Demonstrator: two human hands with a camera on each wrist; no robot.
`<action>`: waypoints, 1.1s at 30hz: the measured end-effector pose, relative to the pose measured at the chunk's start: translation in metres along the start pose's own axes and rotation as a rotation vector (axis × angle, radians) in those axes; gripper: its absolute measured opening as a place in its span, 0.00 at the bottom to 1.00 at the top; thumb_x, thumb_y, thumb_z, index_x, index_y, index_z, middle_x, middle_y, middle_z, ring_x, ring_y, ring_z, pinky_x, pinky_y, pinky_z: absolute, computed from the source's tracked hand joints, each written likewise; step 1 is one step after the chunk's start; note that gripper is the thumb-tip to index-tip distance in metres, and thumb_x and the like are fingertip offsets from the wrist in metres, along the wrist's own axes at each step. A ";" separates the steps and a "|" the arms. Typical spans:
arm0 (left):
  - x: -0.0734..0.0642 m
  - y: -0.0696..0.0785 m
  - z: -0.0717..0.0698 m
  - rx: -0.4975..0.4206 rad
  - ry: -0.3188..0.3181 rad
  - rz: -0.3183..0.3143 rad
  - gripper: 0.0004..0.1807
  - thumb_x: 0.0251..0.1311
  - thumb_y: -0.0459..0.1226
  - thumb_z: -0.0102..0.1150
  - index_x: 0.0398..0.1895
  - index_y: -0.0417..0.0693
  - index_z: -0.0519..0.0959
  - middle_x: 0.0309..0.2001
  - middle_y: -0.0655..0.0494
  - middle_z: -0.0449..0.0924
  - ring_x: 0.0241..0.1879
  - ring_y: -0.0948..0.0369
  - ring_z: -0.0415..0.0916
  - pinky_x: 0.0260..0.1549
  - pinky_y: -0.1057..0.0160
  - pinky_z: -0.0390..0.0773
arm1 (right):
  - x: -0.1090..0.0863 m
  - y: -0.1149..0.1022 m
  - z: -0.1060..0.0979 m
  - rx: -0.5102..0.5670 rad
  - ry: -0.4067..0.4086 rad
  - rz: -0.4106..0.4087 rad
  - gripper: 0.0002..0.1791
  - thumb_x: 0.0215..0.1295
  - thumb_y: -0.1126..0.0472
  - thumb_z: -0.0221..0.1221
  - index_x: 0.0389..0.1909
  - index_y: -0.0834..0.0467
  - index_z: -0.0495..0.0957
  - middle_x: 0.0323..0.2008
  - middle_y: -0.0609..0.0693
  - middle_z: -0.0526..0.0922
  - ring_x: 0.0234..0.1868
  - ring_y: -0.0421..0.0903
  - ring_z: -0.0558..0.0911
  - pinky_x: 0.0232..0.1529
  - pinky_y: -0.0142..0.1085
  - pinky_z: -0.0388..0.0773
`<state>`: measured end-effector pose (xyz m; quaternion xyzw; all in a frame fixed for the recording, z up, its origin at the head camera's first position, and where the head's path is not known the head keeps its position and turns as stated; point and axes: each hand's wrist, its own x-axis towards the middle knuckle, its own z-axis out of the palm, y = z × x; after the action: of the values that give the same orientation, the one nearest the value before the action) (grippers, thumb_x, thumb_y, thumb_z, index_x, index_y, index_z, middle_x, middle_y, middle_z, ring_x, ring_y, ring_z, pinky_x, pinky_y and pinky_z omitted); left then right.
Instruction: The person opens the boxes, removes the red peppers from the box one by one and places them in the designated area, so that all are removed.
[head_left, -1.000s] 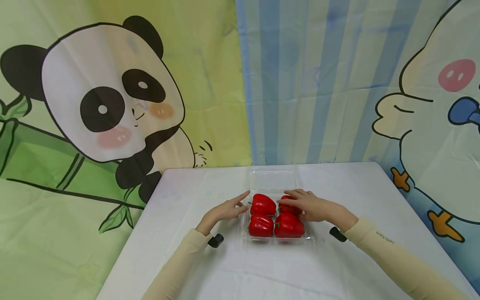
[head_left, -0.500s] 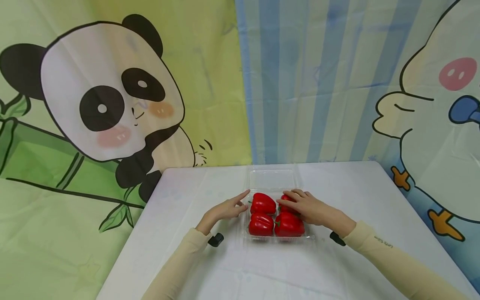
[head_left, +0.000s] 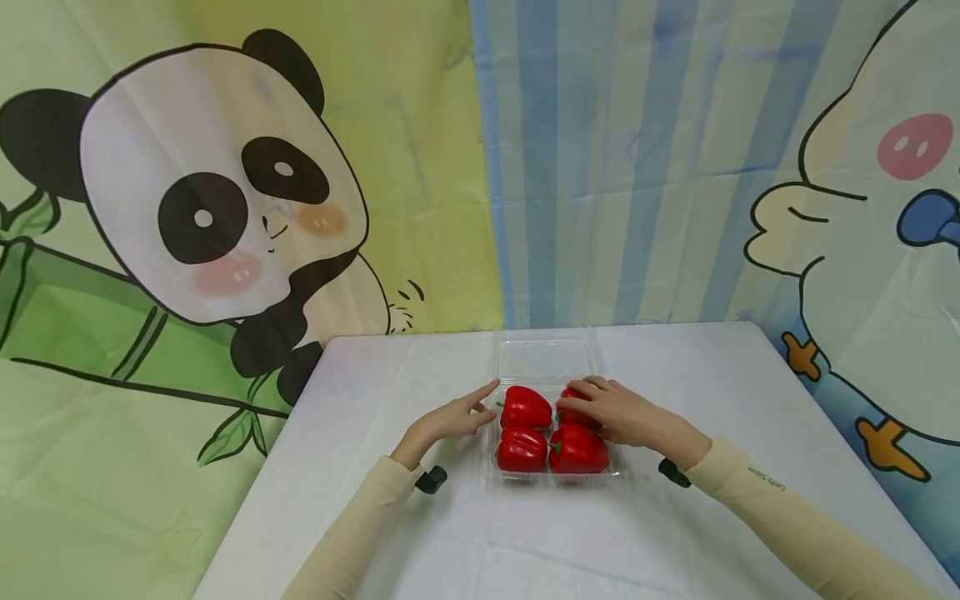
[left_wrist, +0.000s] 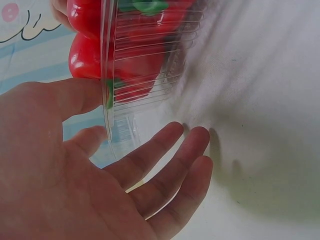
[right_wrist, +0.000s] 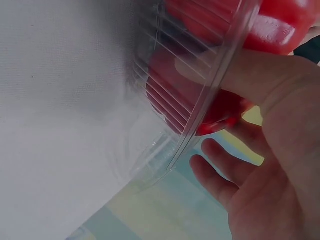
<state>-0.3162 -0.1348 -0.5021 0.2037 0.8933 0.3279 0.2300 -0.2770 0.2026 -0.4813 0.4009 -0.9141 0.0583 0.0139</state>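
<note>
Several red bell peppers sit in a clear plastic clamshell box (head_left: 618, 475), including one at the back left (head_left: 527, 407) and one at the front right (head_left: 579, 449). My right hand (head_left: 626, 416) grips the back right bell pepper (head_left: 572, 407), with the thumb down inside the box wall in the right wrist view; the hand partly hides this pepper. My left hand (head_left: 447, 418) rests at the left rim with fingers relaxed. Its thumb and a finger touch the rim in the left wrist view, and the other fingers spread below it.
The box's open lid (head_left: 543, 358) lies flat behind the peppers. A white-covered table (head_left: 675, 358) carries the box. Behind stands a cloth backdrop (head_left: 420, 167) with a panda, stripes and a white cartoon animal. A dark camera (head_left: 431, 480) sits at the left wrist.
My right hand has shifted slightly and its fingers have settled closer round the back right bell pepper. The left hand, the box and the other peppers stay where they were.
</note>
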 end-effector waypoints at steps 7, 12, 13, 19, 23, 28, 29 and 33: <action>0.001 0.000 0.000 0.008 0.002 0.003 0.36 0.75 0.50 0.49 0.81 0.67 0.49 0.64 0.40 0.75 0.46 0.52 0.83 0.53 0.43 0.78 | 0.000 0.001 -0.001 0.003 0.027 -0.033 0.46 0.44 0.63 0.78 0.68 0.50 0.71 0.66 0.59 0.72 0.65 0.61 0.71 0.57 0.57 0.78; 0.002 -0.001 0.000 0.010 0.002 0.002 0.36 0.74 0.50 0.49 0.81 0.67 0.49 0.64 0.40 0.75 0.46 0.52 0.83 0.52 0.44 0.79 | 0.000 0.001 -0.005 -0.008 0.035 -0.055 0.45 0.45 0.63 0.78 0.68 0.51 0.71 0.64 0.59 0.73 0.64 0.60 0.72 0.56 0.55 0.79; 0.002 -0.001 0.000 0.010 0.002 0.001 0.36 0.74 0.50 0.49 0.81 0.66 0.49 0.64 0.40 0.75 0.46 0.52 0.83 0.51 0.44 0.79 | 0.000 0.001 -0.006 -0.008 0.032 -0.054 0.46 0.44 0.63 0.79 0.68 0.51 0.71 0.64 0.59 0.73 0.64 0.60 0.72 0.56 0.55 0.79; 0.004 -0.004 0.001 0.006 0.000 0.000 0.36 0.74 0.51 0.49 0.81 0.68 0.49 0.64 0.40 0.75 0.46 0.53 0.83 0.52 0.44 0.78 | 0.000 0.001 -0.013 -0.001 -0.003 -0.039 0.46 0.44 0.63 0.79 0.68 0.51 0.70 0.65 0.59 0.73 0.64 0.61 0.72 0.56 0.55 0.78; 0.004 -0.004 0.001 0.006 -0.004 -0.003 0.36 0.74 0.51 0.49 0.81 0.68 0.49 0.64 0.40 0.75 0.45 0.54 0.82 0.51 0.46 0.79 | 0.000 0.000 -0.016 0.005 -0.027 -0.029 0.47 0.45 0.63 0.78 0.69 0.50 0.69 0.65 0.59 0.72 0.64 0.61 0.72 0.56 0.55 0.78; 0.002 -0.003 0.001 0.003 -0.004 0.001 0.36 0.74 0.50 0.50 0.81 0.67 0.49 0.64 0.40 0.75 0.45 0.54 0.82 0.50 0.47 0.79 | 0.001 -0.001 -0.019 0.016 -0.043 -0.024 0.47 0.47 0.63 0.77 0.70 0.50 0.68 0.66 0.58 0.71 0.65 0.60 0.72 0.57 0.56 0.78; 0.002 -0.003 0.001 0.004 -0.003 0.003 0.36 0.74 0.50 0.50 0.81 0.66 0.49 0.64 0.39 0.75 0.45 0.54 0.82 0.50 0.47 0.79 | 0.001 -0.001 -0.019 0.017 -0.046 -0.022 0.47 0.47 0.63 0.77 0.70 0.49 0.68 0.66 0.58 0.71 0.65 0.60 0.72 0.57 0.56 0.78; 0.002 -0.002 0.001 0.007 0.001 0.001 0.36 0.74 0.50 0.49 0.81 0.67 0.49 0.64 0.40 0.75 0.45 0.54 0.82 0.51 0.46 0.79 | 0.003 0.000 -0.022 0.021 -0.049 -0.013 0.47 0.47 0.62 0.77 0.70 0.48 0.67 0.66 0.56 0.71 0.65 0.58 0.72 0.57 0.54 0.78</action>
<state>-0.3176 -0.1348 -0.5051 0.2047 0.8946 0.3248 0.2286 -0.2789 0.2030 -0.4593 0.4081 -0.9110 0.0579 -0.0121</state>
